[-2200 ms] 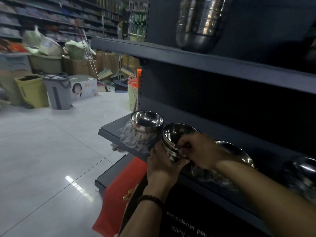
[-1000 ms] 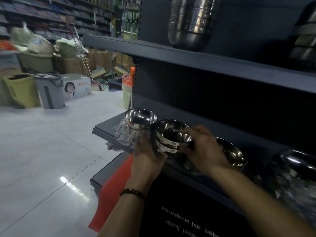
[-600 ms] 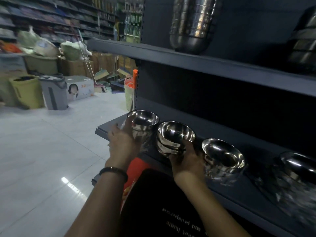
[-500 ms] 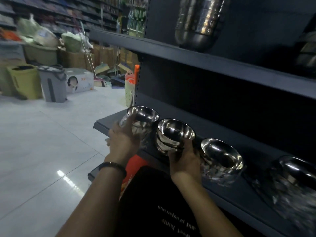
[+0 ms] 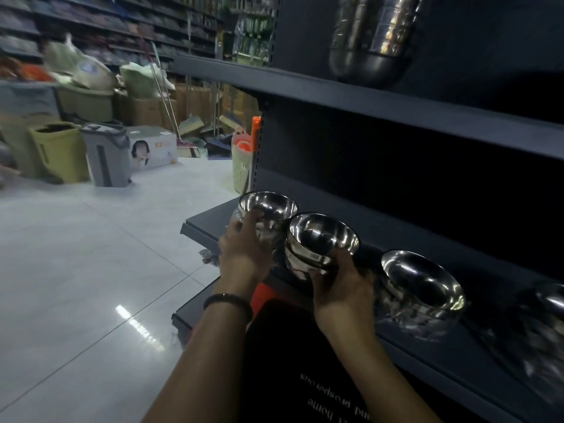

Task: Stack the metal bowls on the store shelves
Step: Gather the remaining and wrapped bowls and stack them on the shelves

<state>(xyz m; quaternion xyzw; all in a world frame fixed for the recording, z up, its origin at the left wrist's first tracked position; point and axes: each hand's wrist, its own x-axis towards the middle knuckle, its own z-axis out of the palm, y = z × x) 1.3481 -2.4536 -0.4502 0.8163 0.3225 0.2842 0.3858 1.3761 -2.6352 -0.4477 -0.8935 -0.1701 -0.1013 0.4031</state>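
The left hand is closed round the near wall of the leftmost bowl, and the right hand is curled under and about the middle stack of nested bowls. Both pieces are placed at the front edge of the lower shelf, their rims almost touching, with a third bowl apart to the right and tilted toward the aisle. Trouble is most likely to be caused by that front edge — should either piece be nudged outward while being shifted, it could be tipped onto the tiled floor. A slip may also be invited by the crinkled plastic wrap about the leftmost bowl, since polished steel over film is judged to offer poor purchase. If the two are brought together carelessly, the rims could be knocked and the nested stack skewed. Much cannot be settled: the number of bowls in the middle stack cannot be read, the right hand's far fingers are hidden behind the metal, and whether the bowls are lifted or resting cannot be told. A fourth bowl is cut off and smeared at the right border, and the tall stack on the upper shelf is cropped at the top.
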